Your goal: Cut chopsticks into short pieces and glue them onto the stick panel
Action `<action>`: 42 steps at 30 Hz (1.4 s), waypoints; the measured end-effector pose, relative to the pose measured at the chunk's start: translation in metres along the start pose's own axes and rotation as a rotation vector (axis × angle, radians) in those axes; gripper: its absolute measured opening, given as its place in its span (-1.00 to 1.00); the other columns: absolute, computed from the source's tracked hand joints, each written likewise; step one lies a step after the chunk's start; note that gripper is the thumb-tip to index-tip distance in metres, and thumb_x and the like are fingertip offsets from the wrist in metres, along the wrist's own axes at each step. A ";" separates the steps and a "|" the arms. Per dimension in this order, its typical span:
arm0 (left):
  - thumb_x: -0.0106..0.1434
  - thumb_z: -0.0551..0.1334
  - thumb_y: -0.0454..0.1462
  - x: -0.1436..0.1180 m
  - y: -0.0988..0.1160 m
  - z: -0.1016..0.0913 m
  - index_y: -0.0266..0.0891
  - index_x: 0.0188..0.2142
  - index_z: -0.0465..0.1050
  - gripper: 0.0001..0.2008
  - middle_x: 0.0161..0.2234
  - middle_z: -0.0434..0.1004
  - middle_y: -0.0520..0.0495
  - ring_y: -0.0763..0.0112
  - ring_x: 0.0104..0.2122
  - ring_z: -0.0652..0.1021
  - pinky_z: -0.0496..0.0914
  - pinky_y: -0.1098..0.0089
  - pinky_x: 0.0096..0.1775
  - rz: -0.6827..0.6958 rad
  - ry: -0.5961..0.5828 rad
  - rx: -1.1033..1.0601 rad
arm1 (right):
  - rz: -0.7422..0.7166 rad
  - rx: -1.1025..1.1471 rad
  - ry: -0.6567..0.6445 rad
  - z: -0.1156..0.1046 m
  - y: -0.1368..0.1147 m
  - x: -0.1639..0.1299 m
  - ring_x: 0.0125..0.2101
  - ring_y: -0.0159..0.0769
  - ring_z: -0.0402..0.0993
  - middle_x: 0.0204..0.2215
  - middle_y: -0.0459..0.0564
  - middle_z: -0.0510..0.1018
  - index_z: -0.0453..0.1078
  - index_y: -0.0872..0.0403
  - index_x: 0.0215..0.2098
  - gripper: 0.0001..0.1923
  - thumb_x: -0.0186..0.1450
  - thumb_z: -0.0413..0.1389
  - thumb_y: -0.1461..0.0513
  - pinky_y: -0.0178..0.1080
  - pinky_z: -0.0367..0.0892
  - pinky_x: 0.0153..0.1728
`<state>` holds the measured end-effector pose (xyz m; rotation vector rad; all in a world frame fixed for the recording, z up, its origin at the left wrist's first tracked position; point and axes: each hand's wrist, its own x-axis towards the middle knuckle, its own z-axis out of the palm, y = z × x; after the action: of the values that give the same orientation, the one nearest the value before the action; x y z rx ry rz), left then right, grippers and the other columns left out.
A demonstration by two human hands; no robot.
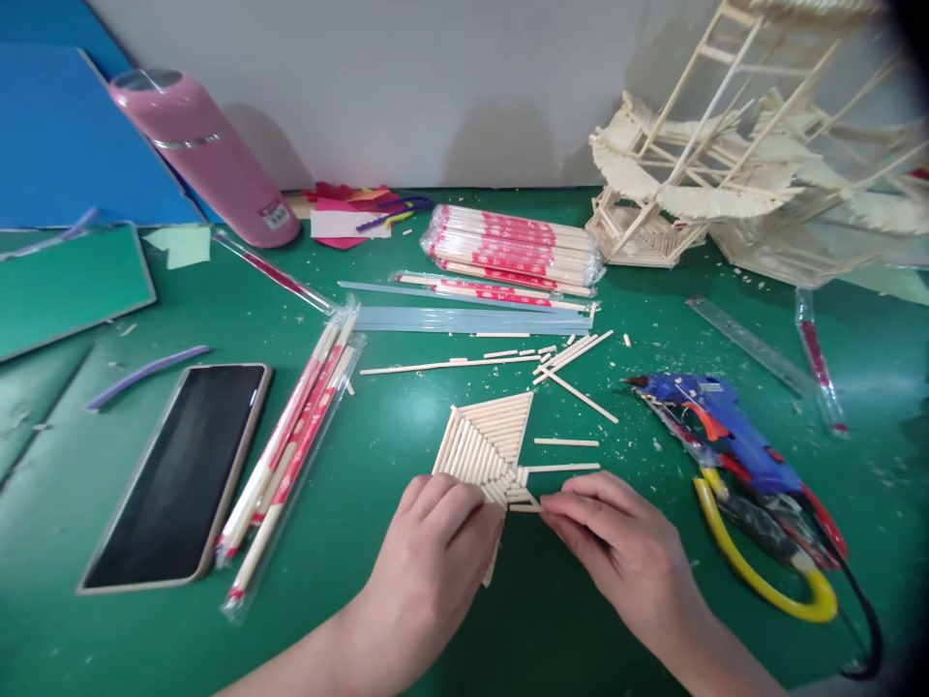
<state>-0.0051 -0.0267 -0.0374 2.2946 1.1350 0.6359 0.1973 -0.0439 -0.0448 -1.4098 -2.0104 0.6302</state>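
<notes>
While my left hand [435, 542] pins the stick panel [488, 447] | right hand [616, 542] apparently pinches a short stick [524, 507] | keep it flush.

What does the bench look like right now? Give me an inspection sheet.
Surface: green mat, strewn with wood chips.
Job's things: stick panel; short stick.
Clutter: phone, wrapped chopsticks, ruler, pink bottle.
Hands: left hand pressing the panel's near edge; right hand pinching the short stick.
Cables: glue gun with black cord.
Surroundings: stick model, grey wall.
</notes>
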 end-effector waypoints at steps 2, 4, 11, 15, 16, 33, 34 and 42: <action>0.26 0.01 -0.40 0.000 0.000 0.000 -0.24 -0.27 0.37 -0.82 -0.39 0.40 -0.05 0.38 -0.40 0.34 0.19 0.31 -0.36 0.001 -0.006 0.003 | 0.001 -0.012 -0.003 0.001 0.001 0.000 -0.38 -0.37 0.41 -0.39 -0.04 0.46 0.43 0.00 -0.25 -0.82 0.22 0.06 0.34 -0.31 0.37 -0.38; 0.26 0.00 -0.40 0.000 0.000 0.001 -0.24 -0.27 0.37 -0.81 -0.39 0.40 -0.05 0.38 -0.40 0.33 0.19 0.31 -0.37 0.005 -0.004 0.009 | -0.001 -0.023 -0.004 0.002 0.001 0.000 -0.38 -0.37 0.41 -0.39 -0.04 0.46 0.43 0.00 -0.25 -0.83 0.22 0.06 0.33 -0.31 0.36 -0.38; 0.26 0.00 -0.39 0.000 0.000 0.002 -0.24 -0.28 0.38 -0.80 -0.39 0.40 -0.05 0.38 -0.40 0.33 0.19 0.31 -0.37 0.010 0.010 0.019 | -0.002 -0.027 0.019 0.004 0.002 0.002 -0.37 -0.35 0.42 -0.38 -0.04 0.48 0.39 0.03 -0.24 -0.84 0.22 0.06 0.33 -0.29 0.38 -0.37; 0.24 0.01 -0.41 0.000 0.001 0.002 -0.25 -0.27 0.38 -0.81 -0.38 0.39 -0.06 0.38 -0.40 0.33 0.18 0.31 -0.37 0.019 0.005 0.021 | 0.002 -0.040 0.045 0.004 0.002 0.003 -0.39 -0.36 0.42 -0.40 -0.04 0.49 0.36 0.05 -0.25 -0.87 0.22 0.07 0.33 -0.30 0.37 -0.40; 0.24 0.01 -0.41 0.000 0.001 0.002 -0.25 -0.28 0.38 -0.81 -0.39 0.39 -0.06 0.38 -0.40 0.33 0.18 0.31 -0.37 0.021 0.008 0.023 | 0.001 -0.049 0.047 0.004 0.002 0.003 -0.40 -0.37 0.42 -0.40 -0.04 0.49 0.36 0.05 -0.25 -0.88 0.22 0.06 0.32 -0.31 0.37 -0.40; 0.24 0.01 -0.38 0.000 0.001 0.007 -0.23 -0.18 0.37 -0.78 -0.41 0.37 -0.06 0.34 -0.40 0.32 0.17 0.30 -0.37 0.066 0.008 0.165 | 0.022 -0.093 0.018 0.005 -0.001 0.003 -0.36 -0.36 0.43 -0.37 -0.05 0.51 0.36 0.04 -0.24 -0.87 0.23 0.06 0.31 -0.29 0.37 -0.35; 0.25 0.01 -0.38 0.000 0.001 0.007 -0.23 -0.18 0.37 -0.78 -0.41 0.37 -0.05 0.34 -0.41 0.32 0.17 0.30 -0.37 0.070 0.008 0.178 | 0.024 -0.098 0.017 0.005 -0.002 0.003 -0.36 -0.36 0.43 -0.37 -0.05 0.51 0.36 0.04 -0.24 -0.87 0.23 0.05 0.31 -0.28 0.37 -0.34; 0.25 0.01 -0.36 0.001 0.001 0.008 -0.21 -0.21 0.38 -0.79 -0.42 0.36 -0.04 0.34 -0.42 0.33 0.17 0.31 -0.39 0.084 0.012 0.227 | 0.036 -0.128 0.015 0.004 -0.006 0.003 -0.36 -0.35 0.41 -0.36 -0.06 0.48 0.39 0.01 -0.25 -0.85 0.24 0.04 0.32 -0.28 0.35 -0.32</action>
<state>0.0012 -0.0283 -0.0428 2.5445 1.1734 0.5778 0.1896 -0.0435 -0.0429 -1.5234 -2.0496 0.5120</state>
